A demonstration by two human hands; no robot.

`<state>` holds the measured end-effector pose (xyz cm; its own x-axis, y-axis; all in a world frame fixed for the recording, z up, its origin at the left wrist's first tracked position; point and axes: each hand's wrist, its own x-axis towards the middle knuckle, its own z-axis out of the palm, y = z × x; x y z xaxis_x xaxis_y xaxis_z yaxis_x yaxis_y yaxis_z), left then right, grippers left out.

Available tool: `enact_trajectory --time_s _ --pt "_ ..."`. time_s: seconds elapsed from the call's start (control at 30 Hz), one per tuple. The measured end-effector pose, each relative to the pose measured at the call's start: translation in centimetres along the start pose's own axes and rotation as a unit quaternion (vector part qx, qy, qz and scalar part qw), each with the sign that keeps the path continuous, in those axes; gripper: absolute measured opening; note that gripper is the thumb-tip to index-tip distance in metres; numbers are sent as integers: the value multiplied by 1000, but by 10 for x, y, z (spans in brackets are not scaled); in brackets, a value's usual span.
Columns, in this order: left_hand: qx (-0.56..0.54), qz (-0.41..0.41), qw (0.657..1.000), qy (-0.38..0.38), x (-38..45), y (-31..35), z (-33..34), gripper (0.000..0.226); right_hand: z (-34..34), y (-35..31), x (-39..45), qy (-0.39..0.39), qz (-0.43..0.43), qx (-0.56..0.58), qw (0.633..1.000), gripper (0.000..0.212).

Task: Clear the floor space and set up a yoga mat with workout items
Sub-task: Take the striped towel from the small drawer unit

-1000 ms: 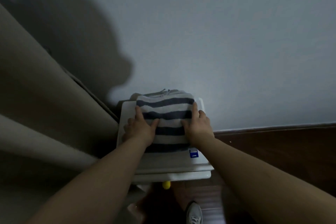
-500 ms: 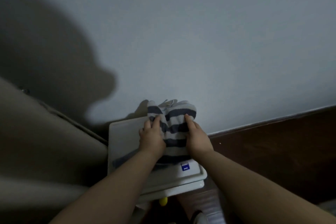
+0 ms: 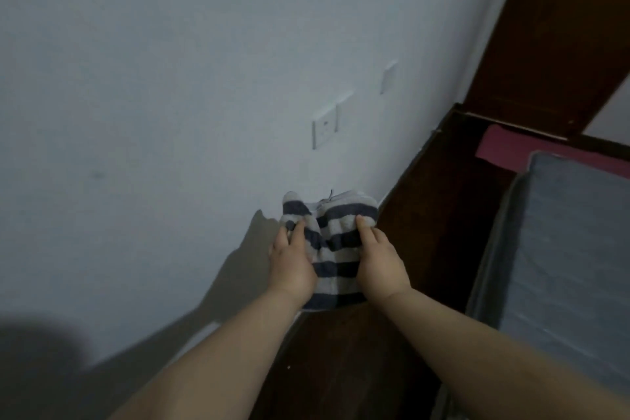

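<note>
Both hands held a folded striped cloth [image 3: 332, 249] out in front of the person, up off any surface, with the pale wall [image 3: 170, 78] behind it. The left hand [image 3: 293, 262] gripped the cloth's left edge, its thumb laid over the top and its fingers tucked out of sight beneath. The right hand [image 3: 380, 262] gripped the right edge in the same way, thumb on top near the upper stripes. The cloth carried dark and light bands and bunched slightly between the two grips, with its top corners standing up above the thumbs.

On the wall above the cloth sat a white socket plate [image 3: 324, 128], with two more pale plates further up and to the right, too dim to read. A dark wooden floor [image 3: 436, 215] ran along the base of the wall to the right. On it lay a grey mat [image 3: 572, 249], and a dark red mat [image 3: 511, 150] showed beyond the grey one's far end. Dark wooden panelling [image 3: 559, 27] rose at the upper right. The arms cast a shadow on the wall at lower left.
</note>
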<state>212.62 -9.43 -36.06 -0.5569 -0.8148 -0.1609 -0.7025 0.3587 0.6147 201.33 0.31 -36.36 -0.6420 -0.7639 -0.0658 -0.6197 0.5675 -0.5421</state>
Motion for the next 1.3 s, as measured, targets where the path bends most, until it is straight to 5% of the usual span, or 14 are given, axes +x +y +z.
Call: enact_trajectory --time_s 0.43,0.87,1.3 --pt "19 154 984 -84 282 243 121 65 -159 182 264 88 107 13 990 75" --pt "74 377 909 -162 552 538 257 62 -335 372 507 235 274 35 932 73" --pt "74 371 912 -160 774 800 413 62 -496 596 757 243 284 64 925 67"
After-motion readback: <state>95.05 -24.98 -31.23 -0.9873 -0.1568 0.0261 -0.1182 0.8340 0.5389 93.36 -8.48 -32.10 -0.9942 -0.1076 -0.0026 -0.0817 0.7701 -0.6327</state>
